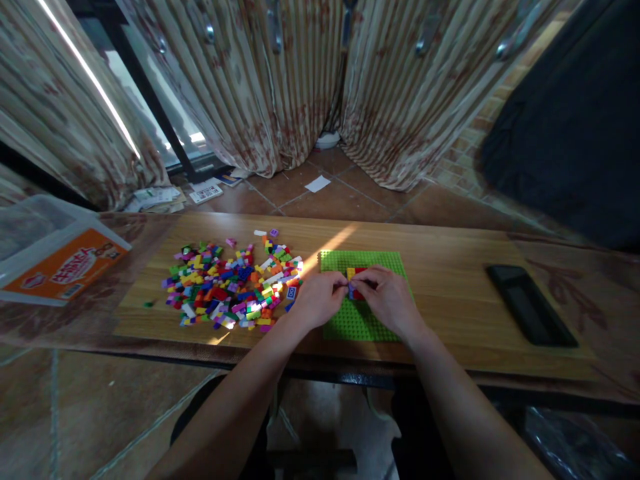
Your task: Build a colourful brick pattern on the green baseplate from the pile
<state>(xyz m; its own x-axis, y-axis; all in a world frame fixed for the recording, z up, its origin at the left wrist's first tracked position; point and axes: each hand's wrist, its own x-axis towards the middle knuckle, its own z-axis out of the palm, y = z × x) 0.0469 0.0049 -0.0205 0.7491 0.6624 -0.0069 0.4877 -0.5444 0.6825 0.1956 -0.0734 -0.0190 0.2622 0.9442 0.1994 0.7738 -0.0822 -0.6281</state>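
A green studded baseplate lies on the wooden board, with a small cluster of toy bricks near its middle. Yellow and red bricks show at the top of that cluster. Just below them a small blue-purple brick sits between my two hands. My right hand has its thumb and fingertips pinched at this brick, partly covering it. From the left, my left hand meets it with closed fingers; whatever lies between those fingertips is hidden.
A wide pile of mixed bricks spreads left of the baseplate. Farther left stands a clear plastic box with an orange label. A dark tray-like object lies at the right. Curtains hang beyond the table.
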